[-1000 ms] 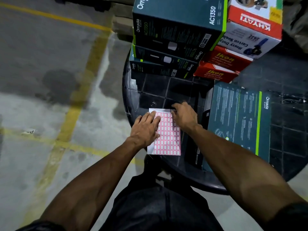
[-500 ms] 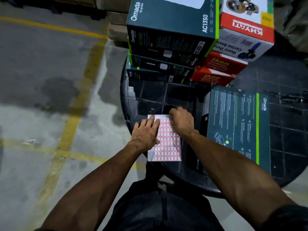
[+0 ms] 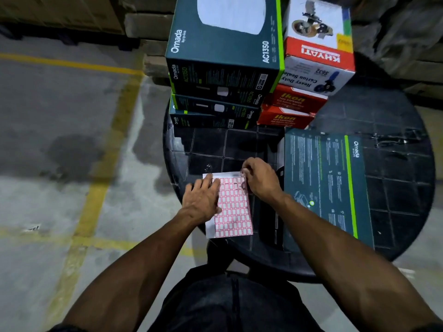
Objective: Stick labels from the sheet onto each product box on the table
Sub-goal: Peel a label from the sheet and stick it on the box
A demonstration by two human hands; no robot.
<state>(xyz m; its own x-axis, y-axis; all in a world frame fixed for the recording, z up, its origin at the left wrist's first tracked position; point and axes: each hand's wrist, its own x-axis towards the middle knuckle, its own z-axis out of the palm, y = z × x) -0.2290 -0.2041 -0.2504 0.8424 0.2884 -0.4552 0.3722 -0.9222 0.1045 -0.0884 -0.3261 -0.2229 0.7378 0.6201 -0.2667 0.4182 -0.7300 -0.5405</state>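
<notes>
Round black tiled bench (image 3: 395, 188) crowded at the far side: three stacked teal cardboard boxes (image 3: 223, 68) printed "Omada" and "AC1350", beside them two red "Ikon" boxes (image 3: 287, 109) under a white and red "KHYATI" carton-sealer box (image 3: 318, 58). Flat teal "Omada" box (image 3: 323, 185) just right of the white sheet of red-bordered labels (image 3: 233, 209) at the near left edge. Left hand (image 3: 202, 202) flat on the sheet, fingers straight. Right hand (image 3: 260, 178) pinching a label at the far right corner.
</notes>
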